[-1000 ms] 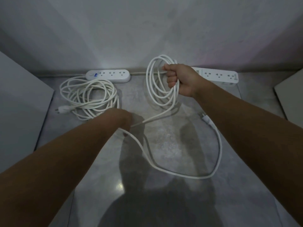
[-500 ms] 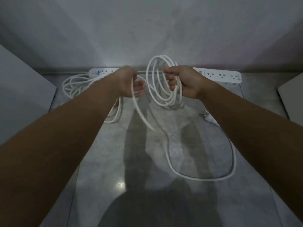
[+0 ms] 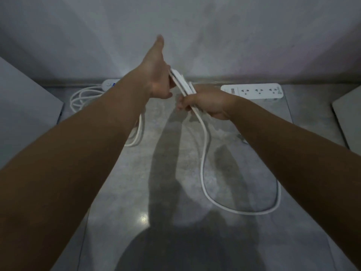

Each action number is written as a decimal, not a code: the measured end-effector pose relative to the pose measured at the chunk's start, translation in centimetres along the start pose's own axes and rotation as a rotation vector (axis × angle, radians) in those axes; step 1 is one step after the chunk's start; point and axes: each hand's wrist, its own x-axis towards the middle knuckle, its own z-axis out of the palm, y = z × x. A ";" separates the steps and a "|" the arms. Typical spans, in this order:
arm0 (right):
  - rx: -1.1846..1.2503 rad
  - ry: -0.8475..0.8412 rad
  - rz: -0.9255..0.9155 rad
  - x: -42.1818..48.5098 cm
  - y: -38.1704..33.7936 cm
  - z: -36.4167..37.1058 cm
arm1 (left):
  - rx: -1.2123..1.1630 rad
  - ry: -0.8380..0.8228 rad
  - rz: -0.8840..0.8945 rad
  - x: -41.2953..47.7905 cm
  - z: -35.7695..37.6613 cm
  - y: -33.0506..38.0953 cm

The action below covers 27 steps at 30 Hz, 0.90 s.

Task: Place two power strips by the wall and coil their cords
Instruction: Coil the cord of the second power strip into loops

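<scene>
Both hands grip one bundled white cord: I see left hand closed on its far end, right hand clamped nearer. Slack loops on floor. Right power strip and left power strip lie against wall.

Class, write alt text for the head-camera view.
Two bare hands, left hand and right hand, hold a bundle of white cord above a grey floor; its loose end loops across the floor. Two power strips lie by the wall.
</scene>
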 end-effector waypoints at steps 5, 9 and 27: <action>0.310 0.145 -0.059 0.9 -0.4 0.3 | -0.013 0.243 0.127 1.0 -0.2 -4.4; 0.425 0.262 -0.046 2.0 -0.5 -0.1 | 0.523 0.005 -0.137 0.0 -0.4 -10.5; 0.454 0.087 0.036 1.0 0.2 -0.5 | -0.330 0.199 -0.268 1.4 -4.8 -6.9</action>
